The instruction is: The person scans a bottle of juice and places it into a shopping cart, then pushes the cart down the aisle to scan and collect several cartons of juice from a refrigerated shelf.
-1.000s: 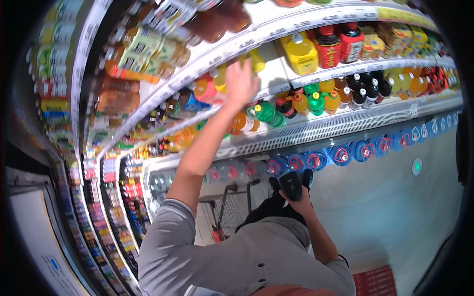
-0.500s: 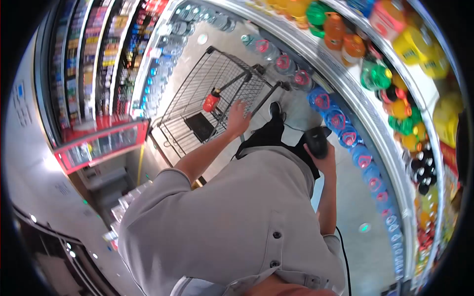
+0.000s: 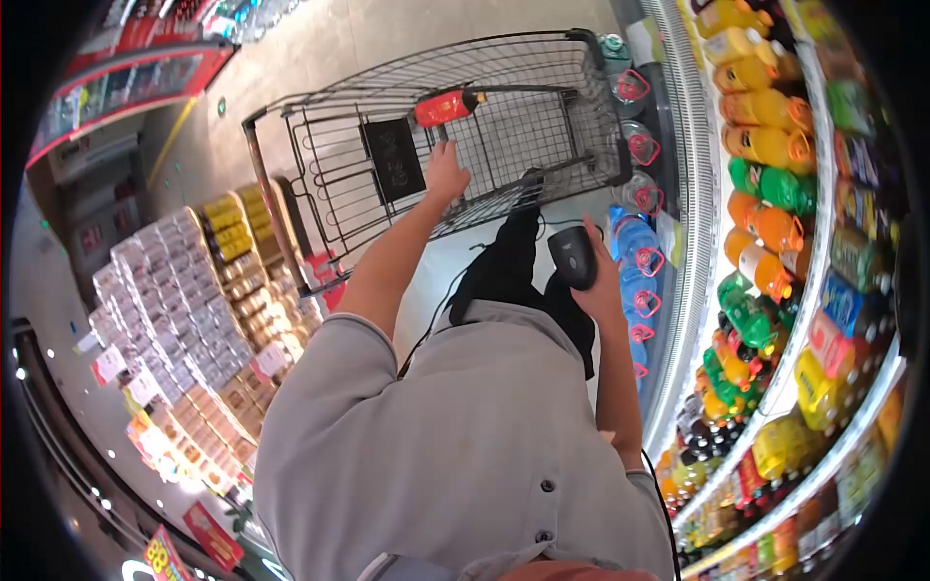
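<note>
My left hand [image 3: 447,176] is over the near side of a wire shopping cart [image 3: 528,89], fingers pointing toward a red bottle with a dark cap [image 3: 447,107]. A gap shows between fingertips and bottle; whether the hand touches the cart wire is unclear. The bottle lies in the cart beside a black panel [image 3: 392,160]. In my right hand [image 3: 603,281] is a black rounded handheld device [image 3: 573,258], held in front of my legs, right of the cart's near side.
Large water bottles [image 3: 639,254] line the floor along the shelf edge at right. Shelves behind them hold orange, green and yellow drink bottles [image 3: 770,145]. Stacked packs [image 3: 170,300] stand at left, near a red-framed case [image 3: 126,92]. Pale floor [image 3: 387,44] shows beyond the cart.
The view has turned, and the cart now lies more crosswise in front of me. My left hand's fingers look less spread. The device stays in my right hand.
</note>
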Action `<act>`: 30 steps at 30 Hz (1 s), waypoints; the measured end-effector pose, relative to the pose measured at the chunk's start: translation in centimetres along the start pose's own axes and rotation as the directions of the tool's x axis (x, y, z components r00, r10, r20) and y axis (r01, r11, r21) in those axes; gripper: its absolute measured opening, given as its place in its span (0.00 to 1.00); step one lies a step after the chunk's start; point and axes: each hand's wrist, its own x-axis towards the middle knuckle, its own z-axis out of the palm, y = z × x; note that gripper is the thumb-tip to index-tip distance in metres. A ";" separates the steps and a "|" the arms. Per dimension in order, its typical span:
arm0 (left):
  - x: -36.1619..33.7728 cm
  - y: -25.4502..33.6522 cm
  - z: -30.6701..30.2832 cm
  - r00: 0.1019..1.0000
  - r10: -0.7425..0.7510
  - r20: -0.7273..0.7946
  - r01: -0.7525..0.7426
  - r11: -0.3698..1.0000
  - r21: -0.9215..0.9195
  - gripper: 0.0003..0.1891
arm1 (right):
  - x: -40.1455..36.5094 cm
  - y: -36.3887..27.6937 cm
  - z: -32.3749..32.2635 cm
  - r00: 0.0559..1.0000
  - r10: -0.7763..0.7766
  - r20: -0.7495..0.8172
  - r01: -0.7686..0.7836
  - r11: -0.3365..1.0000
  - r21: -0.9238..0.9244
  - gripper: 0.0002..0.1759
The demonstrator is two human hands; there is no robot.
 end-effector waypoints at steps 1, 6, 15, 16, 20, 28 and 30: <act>1.3 -0.9 0.6 0.999 -0.022 0.049 0.021 1.000 0.023 0.36 | 1.6 -0.3 0.6 0.998 -0.008 0.056 0.010 0.999 -0.030 0.36; 7.7 -4.1 2.2 0.989 -0.047 0.139 0.039 0.998 0.058 0.40 | 6.3 0.0 4.1 0.998 0.020 0.063 -0.002 0.963 -0.270 0.39; 18.1 -7.3 6.0 0.983 0.039 0.177 -0.083 0.964 0.251 0.47 | 8.9 0.4 6.8 0.970 0.240 0.025 -0.216 0.911 -0.352 0.38; 19.1 -7.6 6.9 0.986 0.055 0.157 -0.100 0.950 0.297 0.46 | 9.2 0.1 7.0 0.958 0.287 0.013 -0.265 0.901 -0.343 0.38; 20.6 -8.2 10.7 0.990 0.122 0.070 -0.140 0.901 0.410 0.38 | 9.9 -0.5 7.8 0.930 0.365 -0.042 -0.361 0.888 -0.283 0.39; 20.7 -8.3 7.6 0.949 -0.050 0.312 0.015 0.993 0.113 0.38 | 9.0 0.4 7.8 0.945 0.318 -0.081 -0.327 0.892 -0.312 0.40; 18.9 -8.7 5.4 0.932 -0.111 0.346 0.124 0.992 -0.018 0.44 | 8.7 0.4 7.5 0.951 0.301 -0.077 -0.310 0.906 -0.288 0.38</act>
